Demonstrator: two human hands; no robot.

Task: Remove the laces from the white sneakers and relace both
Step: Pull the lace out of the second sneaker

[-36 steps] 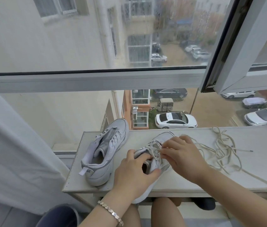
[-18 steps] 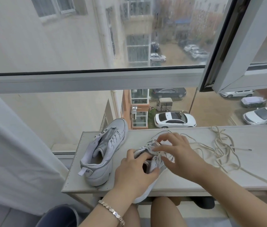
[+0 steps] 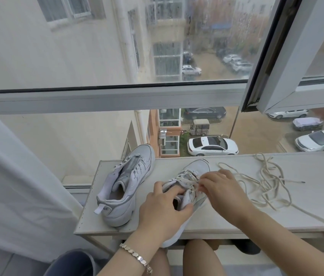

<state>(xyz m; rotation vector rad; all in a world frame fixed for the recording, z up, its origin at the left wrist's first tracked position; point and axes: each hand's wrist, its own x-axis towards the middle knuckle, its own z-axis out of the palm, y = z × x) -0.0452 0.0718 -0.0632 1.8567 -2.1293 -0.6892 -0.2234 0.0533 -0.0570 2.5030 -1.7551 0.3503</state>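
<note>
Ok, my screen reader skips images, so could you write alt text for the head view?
A person's left hand grips a white sneaker on a shelf by a window while the right hand pinches its lace. A second sneaker stands to the left, and a loose lace lies tangled to the right.

Upper-floor flat: curtain (image 3: 14, 176), window (image 3: 117, 46) over parked cars (image 3: 213, 146) (residential courtyard).
</note>
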